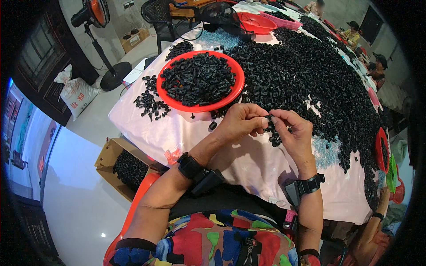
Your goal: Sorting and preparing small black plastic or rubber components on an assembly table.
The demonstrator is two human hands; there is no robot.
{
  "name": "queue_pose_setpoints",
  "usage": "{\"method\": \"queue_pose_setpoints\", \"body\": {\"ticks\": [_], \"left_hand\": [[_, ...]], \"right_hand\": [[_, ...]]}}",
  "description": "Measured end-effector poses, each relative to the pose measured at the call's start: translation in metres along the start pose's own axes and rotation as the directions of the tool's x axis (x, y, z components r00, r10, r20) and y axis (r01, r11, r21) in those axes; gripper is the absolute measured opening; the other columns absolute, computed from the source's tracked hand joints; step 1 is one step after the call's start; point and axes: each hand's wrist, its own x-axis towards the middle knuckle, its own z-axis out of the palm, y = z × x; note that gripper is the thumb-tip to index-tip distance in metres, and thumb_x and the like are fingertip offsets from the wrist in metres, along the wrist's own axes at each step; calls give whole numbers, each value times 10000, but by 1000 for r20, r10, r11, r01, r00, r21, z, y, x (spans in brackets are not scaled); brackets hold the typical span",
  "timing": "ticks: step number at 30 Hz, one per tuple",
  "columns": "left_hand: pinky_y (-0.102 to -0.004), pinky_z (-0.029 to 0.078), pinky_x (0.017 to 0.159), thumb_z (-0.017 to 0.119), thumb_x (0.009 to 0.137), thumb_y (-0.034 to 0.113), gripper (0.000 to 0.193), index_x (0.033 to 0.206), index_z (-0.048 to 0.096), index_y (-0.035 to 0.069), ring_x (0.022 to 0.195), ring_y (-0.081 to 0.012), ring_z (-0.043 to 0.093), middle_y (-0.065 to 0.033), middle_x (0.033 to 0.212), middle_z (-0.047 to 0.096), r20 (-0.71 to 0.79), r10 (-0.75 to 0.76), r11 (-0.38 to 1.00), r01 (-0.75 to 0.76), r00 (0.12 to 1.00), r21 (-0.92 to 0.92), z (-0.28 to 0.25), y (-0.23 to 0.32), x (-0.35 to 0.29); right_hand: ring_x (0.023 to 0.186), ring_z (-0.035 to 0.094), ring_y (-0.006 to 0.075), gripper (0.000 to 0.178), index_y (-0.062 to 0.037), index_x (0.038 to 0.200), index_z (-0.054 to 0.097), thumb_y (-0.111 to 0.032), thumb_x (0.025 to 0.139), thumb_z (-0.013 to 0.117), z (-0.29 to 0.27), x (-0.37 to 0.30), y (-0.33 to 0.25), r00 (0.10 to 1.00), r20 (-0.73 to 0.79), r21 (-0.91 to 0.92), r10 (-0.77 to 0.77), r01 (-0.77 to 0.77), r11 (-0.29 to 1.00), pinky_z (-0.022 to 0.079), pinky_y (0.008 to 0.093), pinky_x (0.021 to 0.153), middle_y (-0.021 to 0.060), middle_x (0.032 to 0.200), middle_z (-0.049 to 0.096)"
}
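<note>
In front of me, my left hand (243,121) and my right hand (293,134) meet fingertip to fingertip above the table's near side. Between their pinched thumbs and index fingers is a small black plastic part (269,119), mostly hidden by the fingers. More black pieces (275,140) show just under my right hand's fingers; I cannot tell whether it holds them or they lie on the cloth. Beyond my left hand a red basin (242,84) stands heaped with black plastic parts (199,79). A wide pile of similar parts (301,66) spreads over the table.
Pink cloth (186,128) covers the table. A cardboard box (106,159) of black parts stands on the floor at left, beside a red chair (133,213). Another red basin (257,24) and a pink basket (284,21) sit farther back. A co-worker's arm (377,213) reaches in at right.
</note>
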Motion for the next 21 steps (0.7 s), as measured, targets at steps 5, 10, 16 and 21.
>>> {"method": "queue_pose_setpoints", "body": {"ticks": [5, 10, 16, 21], "left_hand": [[-228, 518, 663, 683, 969, 193, 253, 1167, 670, 37, 771, -75, 672, -15, 944, 742, -2, 24, 1000, -24, 1000, 3, 0, -1, 0], [-222, 515, 675, 681, 970, 197, 259, 1173, 671, 37, 783, -66, 668, -11, 948, 739, -12, 9, 1000, -9, 1000, 19, 2, 0, 0], [-211, 511, 690, 681, 971, 225, 283, 1183, 672, 36, 798, -52, 664, -3, 976, 735, 26, -1, 998, 3, 1000, -68, 0, -1, 0], [-207, 510, 699, 683, 971, 235, 289, 1182, 673, 38, 804, -50, 665, 1, 968, 737, 27, -21, 997, 24, 999, -78, 1, 3, -1]], "right_hand": [[674, 611, 103, 174, -12, 1057, 748, -10, 888, 705, -1, 1, -7, 1000, -5, -54, -3, 3, 999, 487, 244, 617, 75, 852, 708], [679, 597, 72, 177, -3, 1062, 742, -24, 890, 710, 0, -1, 4, 999, 2, 32, 49, -49, 998, 480, 226, 622, 53, 842, 706], [694, 566, 28, 171, 4, 1067, 743, -31, 907, 693, 2, -3, 9, 985, -5, 212, 170, -166, 963, 476, 202, 646, 15, 862, 727], [692, 563, 30, 176, 5, 1068, 744, -24, 902, 696, 2, -3, 10, 986, -4, 208, 166, -162, 965, 473, 203, 644, 12, 852, 719]]}}
